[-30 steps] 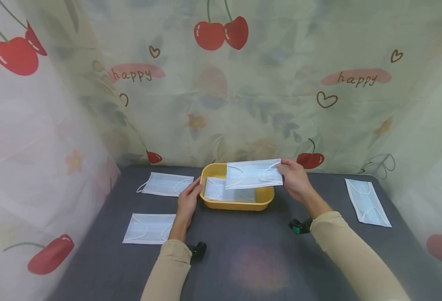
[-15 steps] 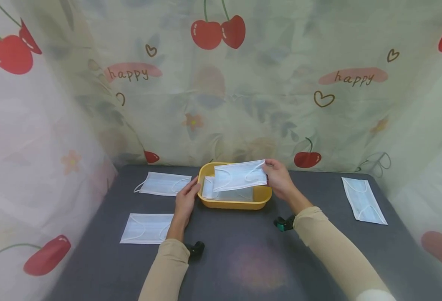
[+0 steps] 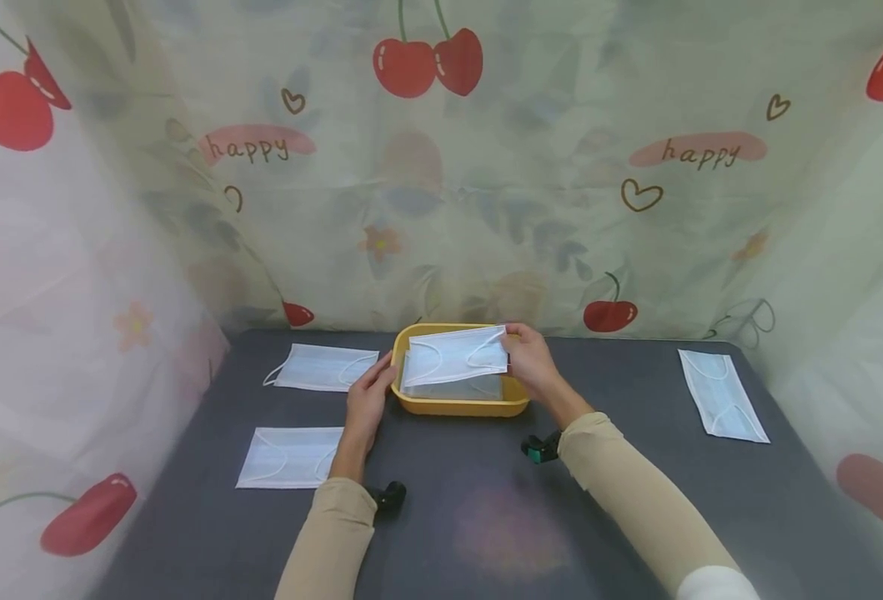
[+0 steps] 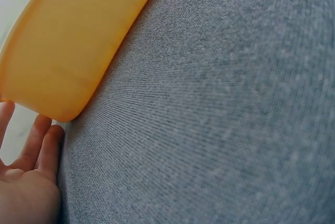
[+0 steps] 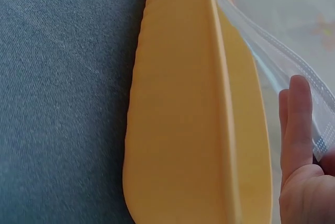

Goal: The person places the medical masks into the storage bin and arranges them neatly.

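A pale blue face mask (image 3: 452,354), its white ear loops lying across it, is pinched at its right end by my right hand (image 3: 534,364). It overlaps the yellow plastic bin (image 3: 459,408), where another mask (image 3: 456,390) partly shows beneath it. In the right wrist view, the held mask (image 5: 272,51) slants over the bin's rim while two fingers (image 5: 298,124) point up straight. My left hand (image 3: 366,406) rests against the bin's left end. Its extended fingertips meet the bin's outer wall (image 4: 68,62) in the left wrist view.
Two masks lie flat on the dark grey table (image 3: 471,500) at left: one farther back (image 3: 321,367), one nearer (image 3: 287,458), partly behind the left forearm. A third mask (image 3: 724,396) lies at far right. A cherry-print curtain (image 3: 441,208) encloses the back and sides.
My right hand has carried the held mask leftward and slightly down, from the bin's right side to over its middle. The left hand stays at the bin's left end. The head view shifts slightly.
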`<state>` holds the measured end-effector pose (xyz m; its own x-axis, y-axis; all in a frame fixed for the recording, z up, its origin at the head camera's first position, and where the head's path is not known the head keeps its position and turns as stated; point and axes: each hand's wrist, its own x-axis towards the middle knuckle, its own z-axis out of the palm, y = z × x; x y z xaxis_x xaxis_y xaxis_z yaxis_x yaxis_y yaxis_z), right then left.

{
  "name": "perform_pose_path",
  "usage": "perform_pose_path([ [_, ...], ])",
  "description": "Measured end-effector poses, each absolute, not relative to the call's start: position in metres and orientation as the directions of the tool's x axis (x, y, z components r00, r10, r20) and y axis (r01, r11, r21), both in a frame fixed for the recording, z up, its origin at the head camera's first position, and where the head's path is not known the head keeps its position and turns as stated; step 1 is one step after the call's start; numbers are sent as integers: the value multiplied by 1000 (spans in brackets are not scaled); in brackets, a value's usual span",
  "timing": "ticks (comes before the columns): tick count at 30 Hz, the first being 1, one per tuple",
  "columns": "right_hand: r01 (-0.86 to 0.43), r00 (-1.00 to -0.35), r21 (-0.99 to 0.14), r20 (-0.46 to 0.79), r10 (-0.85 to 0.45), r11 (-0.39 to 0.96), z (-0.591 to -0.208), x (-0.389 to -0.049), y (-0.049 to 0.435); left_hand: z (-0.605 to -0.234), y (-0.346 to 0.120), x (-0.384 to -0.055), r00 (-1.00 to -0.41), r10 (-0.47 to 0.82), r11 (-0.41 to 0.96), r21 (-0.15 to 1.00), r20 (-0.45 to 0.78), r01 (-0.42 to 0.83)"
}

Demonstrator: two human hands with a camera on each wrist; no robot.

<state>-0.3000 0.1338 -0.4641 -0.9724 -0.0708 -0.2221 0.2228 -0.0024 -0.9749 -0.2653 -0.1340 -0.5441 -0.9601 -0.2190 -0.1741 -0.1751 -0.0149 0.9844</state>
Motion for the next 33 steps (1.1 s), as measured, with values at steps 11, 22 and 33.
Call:
perform_pose_path([
  [11, 244, -968, -968, -246, -38, 51, -474, -301, 123, -545, -133, -265, -960, -216, -1, 983, -177, -181],
  [22, 214, -975, -973, -218, -41, 92, -482, -302, 114, -547, -134, -266, -966, -213, -20, 989, -145, -144],
  [33, 197, -974, -912, -224, -33, 360, -484, -303, 115, -547, -134, -265, -966, -212, -3, 989, -147, -150],
])
